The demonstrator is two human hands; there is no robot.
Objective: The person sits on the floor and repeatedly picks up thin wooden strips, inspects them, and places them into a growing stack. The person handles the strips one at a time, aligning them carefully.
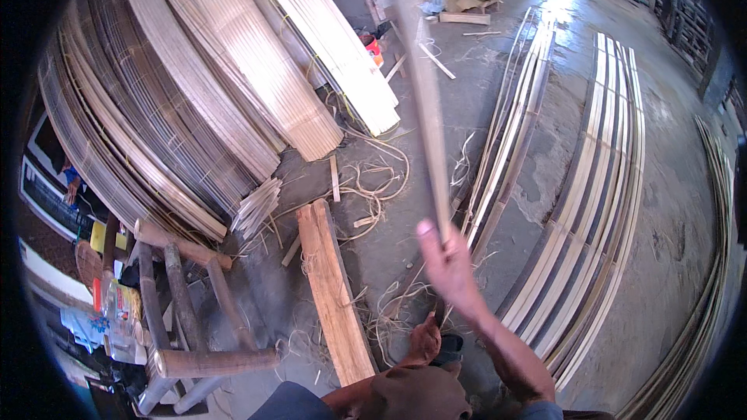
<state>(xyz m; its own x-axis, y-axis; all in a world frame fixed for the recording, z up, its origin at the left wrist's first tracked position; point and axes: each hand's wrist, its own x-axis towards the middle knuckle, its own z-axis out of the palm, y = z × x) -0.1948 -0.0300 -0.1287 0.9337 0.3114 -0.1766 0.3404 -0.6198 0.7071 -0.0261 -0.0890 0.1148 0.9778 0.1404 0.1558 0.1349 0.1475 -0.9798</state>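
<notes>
My right hand (451, 268) is closed round the lower end of a long pale wooden stick (426, 101), raised and leaning slightly left, its upper part smeared by motion. Lower down, beside my brown-clad knee (416, 393), my left hand (424, 340) is closed on something dark and narrow that I cannot make out. Beyond the hands lies a bundle of long split bamboo strips (510, 132), its near end close to the left hand. A thick wooden plank (331, 288) rests on the floor to the left, with thin curled shavings (389, 311) between it and my hands.
Several slatted bamboo panels (233, 54) stand at the upper left. A bamboo-pole stool (218, 362) is at the lower left. More bamboo strips (580, 210) lie on the right, with thin poles (700, 288) at the far right edge. Loose fibre coils (373, 187) lie ahead.
</notes>
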